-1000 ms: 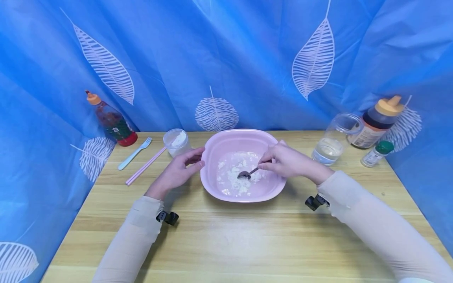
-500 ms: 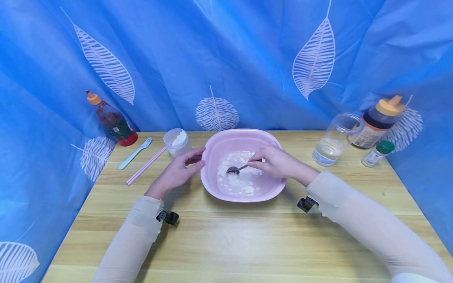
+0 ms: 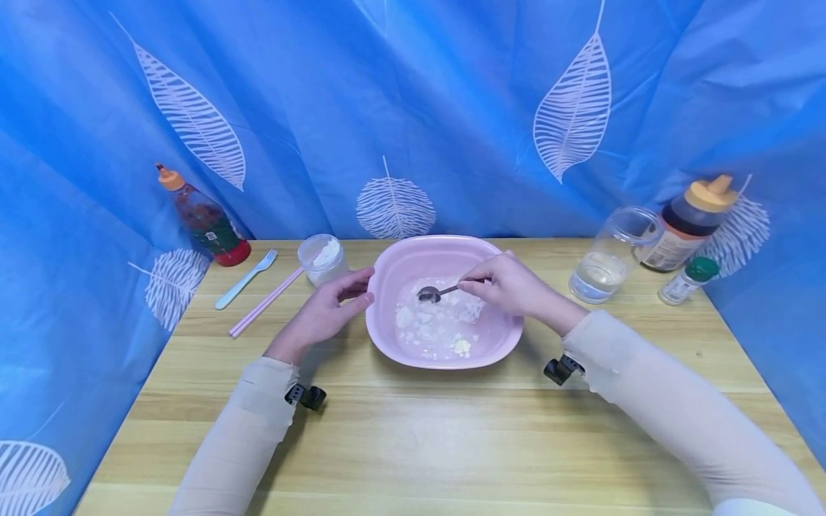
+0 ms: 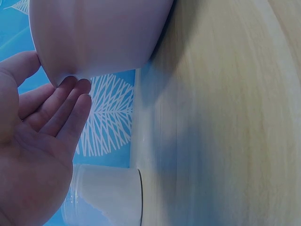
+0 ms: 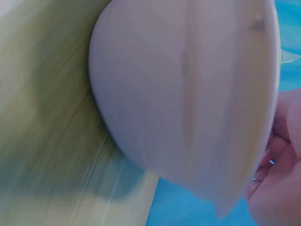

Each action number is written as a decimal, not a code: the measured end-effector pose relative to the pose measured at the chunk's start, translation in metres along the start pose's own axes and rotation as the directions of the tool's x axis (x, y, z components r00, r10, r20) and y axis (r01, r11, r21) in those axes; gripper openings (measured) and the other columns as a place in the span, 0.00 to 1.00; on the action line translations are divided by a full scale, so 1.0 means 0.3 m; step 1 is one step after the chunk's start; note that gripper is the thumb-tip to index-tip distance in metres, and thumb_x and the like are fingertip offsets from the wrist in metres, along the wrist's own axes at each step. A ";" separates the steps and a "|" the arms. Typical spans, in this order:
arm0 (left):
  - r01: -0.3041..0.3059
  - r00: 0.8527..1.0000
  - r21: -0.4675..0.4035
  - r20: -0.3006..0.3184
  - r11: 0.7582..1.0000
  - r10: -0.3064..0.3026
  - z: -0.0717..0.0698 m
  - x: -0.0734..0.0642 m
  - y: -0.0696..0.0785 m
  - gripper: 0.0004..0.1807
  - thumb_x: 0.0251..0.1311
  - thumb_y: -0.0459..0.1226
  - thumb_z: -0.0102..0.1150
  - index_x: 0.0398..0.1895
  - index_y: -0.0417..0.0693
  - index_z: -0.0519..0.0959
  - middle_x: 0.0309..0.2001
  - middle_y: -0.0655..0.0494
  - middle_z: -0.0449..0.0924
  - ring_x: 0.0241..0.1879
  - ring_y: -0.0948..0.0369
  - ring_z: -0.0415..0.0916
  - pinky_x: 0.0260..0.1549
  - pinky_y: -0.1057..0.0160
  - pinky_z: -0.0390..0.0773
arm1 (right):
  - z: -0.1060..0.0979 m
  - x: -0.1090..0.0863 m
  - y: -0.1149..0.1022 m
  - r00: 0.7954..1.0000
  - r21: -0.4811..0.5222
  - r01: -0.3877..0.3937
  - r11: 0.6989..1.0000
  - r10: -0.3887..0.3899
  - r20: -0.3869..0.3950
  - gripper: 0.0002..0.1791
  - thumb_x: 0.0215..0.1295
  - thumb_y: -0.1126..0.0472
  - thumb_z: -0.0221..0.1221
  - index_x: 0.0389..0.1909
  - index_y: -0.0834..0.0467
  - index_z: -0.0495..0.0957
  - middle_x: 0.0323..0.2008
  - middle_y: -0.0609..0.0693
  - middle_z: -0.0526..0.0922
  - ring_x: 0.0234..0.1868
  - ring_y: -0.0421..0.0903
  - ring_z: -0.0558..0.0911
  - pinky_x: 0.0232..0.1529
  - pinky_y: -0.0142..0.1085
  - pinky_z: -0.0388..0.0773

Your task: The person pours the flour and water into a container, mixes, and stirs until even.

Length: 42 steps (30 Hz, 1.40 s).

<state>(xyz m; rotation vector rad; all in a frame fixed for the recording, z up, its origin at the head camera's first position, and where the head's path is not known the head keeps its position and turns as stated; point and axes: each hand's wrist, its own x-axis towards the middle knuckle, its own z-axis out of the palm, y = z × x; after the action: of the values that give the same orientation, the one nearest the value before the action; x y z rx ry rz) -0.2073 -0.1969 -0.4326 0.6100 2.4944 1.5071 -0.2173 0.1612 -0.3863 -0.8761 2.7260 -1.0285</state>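
A pink plastic basin (image 3: 445,360) stands on the table, with lumpy white powder (image 3: 422,326) in shiny wet liquid on its floor. My right hand (image 3: 506,287) reaches over the basin's right rim and pinches the handle of a small dark spoon (image 3: 429,294), its bowl down at the powder. In the right wrist view the basin wall hides the spoon's bowl. At the left end of the basin, my left hand (image 3: 325,312) touches the rim with its thumb and fingertips, fingers mostly straight and palm showing in the left wrist view.
Behind my left hand is a clear jar (image 3: 323,259) of white powder. Pink chopsticks (image 3: 264,304), a light blue fork (image 3: 245,279) and a red sauce bottle (image 3: 213,226) lie farther left. To the right stand a clear cup (image 3: 600,272) of liquid, a dark sauce bottle (image 3: 687,226) and a green-capped shaker (image 3: 687,281).
The spoon has swept left and then toward the back of the basin, shifting the powder lumps about. My left hand and the basin have stayed almost still.
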 end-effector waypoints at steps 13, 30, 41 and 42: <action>-0.012 1.000 0.020 -0.006 1.000 0.012 0.002 0.001 0.001 0.31 0.79 0.38 0.61 0.79 0.37 0.69 0.68 0.37 0.81 0.69 0.41 0.79 0.76 0.40 0.73 | 0.062 0.019 -0.071 0.989 0.077 0.093 0.993 -0.101 0.112 0.08 0.74 0.64 0.66 0.45 0.62 0.93 0.28 0.51 0.88 0.28 0.40 0.77 0.28 0.28 0.74; -0.011 1.000 0.005 0.000 1.000 0.011 0.002 0.000 -0.007 0.31 0.79 0.38 0.61 0.80 0.38 0.69 0.67 0.38 0.81 0.68 0.42 0.79 0.76 0.40 0.73 | 0.027 0.022 -0.025 0.993 -0.099 -0.121 0.988 0.119 -0.018 0.10 0.76 0.60 0.66 0.46 0.59 0.93 0.41 0.55 0.95 0.40 0.50 0.89 0.80 0.67 0.49; -0.010 1.000 -0.001 -0.003 1.000 0.010 0.002 0.001 -0.003 0.31 0.78 0.37 0.61 0.79 0.38 0.70 0.67 0.38 0.81 0.68 0.42 0.79 0.76 0.40 0.73 | 0.055 0.037 -0.031 0.995 -0.018 -0.086 0.996 0.086 0.048 0.11 0.77 0.61 0.64 0.49 0.61 0.92 0.42 0.57 0.94 0.26 0.38 0.80 0.39 0.37 0.82; -0.010 1.000 0.001 -0.003 1.000 0.010 0.002 0.000 -0.002 0.31 0.78 0.37 0.61 0.79 0.38 0.69 0.67 0.38 0.81 0.68 0.42 0.79 0.76 0.39 0.73 | 0.057 0.038 -0.036 0.995 -0.007 -0.078 0.997 0.078 0.065 0.11 0.77 0.61 0.64 0.49 0.62 0.92 0.42 0.57 0.94 0.26 0.38 0.78 0.30 0.34 0.78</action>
<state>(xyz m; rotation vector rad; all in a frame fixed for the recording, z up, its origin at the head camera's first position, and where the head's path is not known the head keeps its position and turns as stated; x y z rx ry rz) -0.2073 -0.1966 -0.4336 0.6214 2.4987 1.5112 -0.2167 0.1386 -0.3914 -0.7830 2.6862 -0.9620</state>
